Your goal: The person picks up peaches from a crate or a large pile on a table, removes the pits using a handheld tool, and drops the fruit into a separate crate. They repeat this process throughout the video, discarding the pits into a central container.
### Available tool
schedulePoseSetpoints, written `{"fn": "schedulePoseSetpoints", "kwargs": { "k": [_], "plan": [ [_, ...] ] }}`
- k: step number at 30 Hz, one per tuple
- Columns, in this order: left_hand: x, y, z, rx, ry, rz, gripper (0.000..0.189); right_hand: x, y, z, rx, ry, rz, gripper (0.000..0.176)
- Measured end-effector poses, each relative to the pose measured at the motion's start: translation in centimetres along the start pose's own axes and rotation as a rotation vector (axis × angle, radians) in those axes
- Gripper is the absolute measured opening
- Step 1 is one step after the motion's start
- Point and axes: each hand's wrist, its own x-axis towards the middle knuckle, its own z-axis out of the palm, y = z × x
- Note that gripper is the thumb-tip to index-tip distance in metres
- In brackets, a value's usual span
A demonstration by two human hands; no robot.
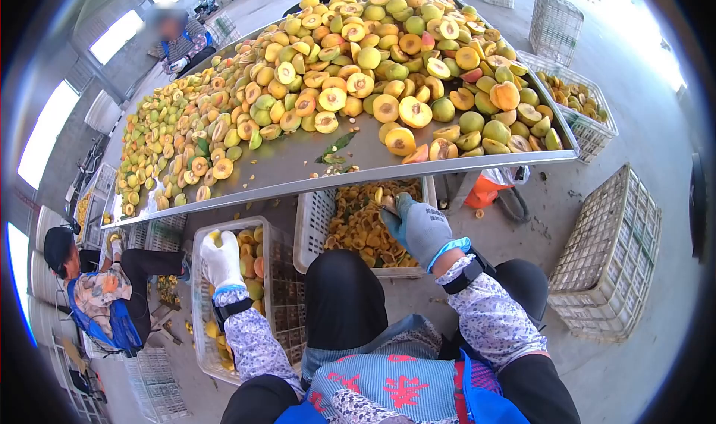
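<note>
- Reaches with the left hand, white-gloved, down into the crate of whole peaches at lower left of the frame; curls it round a yellow peach near the crate's far rim, closed on it as far as can be told.
- Holds the right hand, grey-gloved with a blue cuff, at centre frame over the white crate of pits; pinches there a small tool, blade-like, tip aimed up-left toward the table edge.
- Finds the yellow peach left of and slightly lower than the right hand, across the dark knee; puts the left hand far nearer, already touching.
- Shows no long axis on the round fruit; slants the small tool from lower right to upper left.
- Spreads the steel table, heaped with halved peaches, across the upper half of the frame, just above both hands.
- Places two other people, one at the left edge and one at upper left, well apart from both hands.
</note>
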Motion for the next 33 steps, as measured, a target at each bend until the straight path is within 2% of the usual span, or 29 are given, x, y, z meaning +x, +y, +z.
{"fn": "schedulePoseSetpoints", "kwargs": {
  "k": [1, 4, 5, 6, 7, 9, 11, 12, 15, 17, 19, 21, 23, 24, 26, 29, 31, 32, 33],
  "plan": [
    [-0.7, 1.8, -0.8, -0.072, 0.126, 0.062, 0.031, 0.2, -0.1, 0.0, 0.016, 0.015, -0.006, 0.029],
    [-2.2, 11.3, 1.6, -0.645, -0.062, 0.338, 0.021, 0.3, -1.0, -1.2, -0.028, -0.078, 0.12, 0.028],
    [-3.7, 15.8, 2.2, -0.744, -0.171, 0.338, 0.021, 0.3, -0.9, -1.3, -0.016, -0.08, 0.114, 0.028],
    [-4.5, 19.3, 3.0, -0.704, -0.27, 0.498, 0.026, 0.2, -0.8, -1.3, -0.004, -0.08, 0.106, 0.029],
    [-5.2, 22.3, 4.8, -0.735, -0.389, 0.507, 0.036, 0.0, -0.6, -1.4, 0.008, -0.08, 0.102, 0.029],
    [-6.2, 27.4, 7.6, -0.476, -0.378, 0.718, 0.047, -0.6, -0.1, -1.5, 0.02, -0.048, 0.063, 0.028],
    [-6.5, 29.4, 11.6, -0.375, -0.599, 0.891, 0.053, -0.9, 0.5, -1.7, 0.03, -0.015, 0.026, 0.028],
    [-6.7, 30.1, 11.7, -0.354, -0.489, 0.971, 0.048, -0.9, 0.5, -2.0, 0.026, -0.023, 0.033, 0.028],
    [-6.4, 30.4, 10.5, -0.257, -0.617, 0.857, 0.046, -0.6, 0.4, -3.0, 0.068, 0.023, 0.051, 0.028],
    [-6.0, 28.5, 11.6, -0.591, -0.549, 0.72, 0.048, 0.0, 0.2, -3.1, 0.209, 0.114, 0.053, 0.027],
    [-6.5, 27.9, 8.8, -1.185, -0.842, 0.355, 0.053, 0.7, -0.1, -3.2, 0.371, 0.175, 0.055, 0.026],
    [-6.9, 26.9, 6.4, -1.376, -1.065, 0.183, 0.054, 1.1, -0.7, -3.1, 0.555, 0.194, 0.053, 0.027],
    [-7.7, 25.8, 5.4, -1.587, -1.295, 0.065, 0.05, 1.3, -1.2, -2.6, 0.567, 0.219, 0.021, 0.025],
    [-8.5, 25.7, 5.0, -1.614, -1.271, -0.057, 0.042, 1.4, -1.2, -2.5, 0.573, 0.236, 0.008, 0.025],
    [-9.8, 24.0, 8.0, -1.441, -0.934, 0.234, 0.037, 1.5, -1.1, -2.4, 0.546, 0.238, -0.011, 0.025],
    [-10.2, 23.7, 9.2, -1.478, -0.856, 0.257, 0.034, 1.3, -1.4, -3.3, 0.419, 0.199, -0.044, 0.024],
    [-9.9, 24.7, 7.4, -1.87, -1.129, -0.097, 0.037, 1.1, -1.7, -3.4, 0.365, 0.196, -0.069, 0.025],
    [-9.9, 25.3, 6.5, -1.937, -1.154, -0.291, 0.039, 0.9, -1.6, -3.1, 0.422, 0.178, -0.078, 0.03],
    [-9.9, 25.4, 6.4, -1.937, -1.188, -0.298, 0.039, 0.8, -1.7, -3.1, 0.437, 0.163, -0.065, 0.031]
  ]
}}
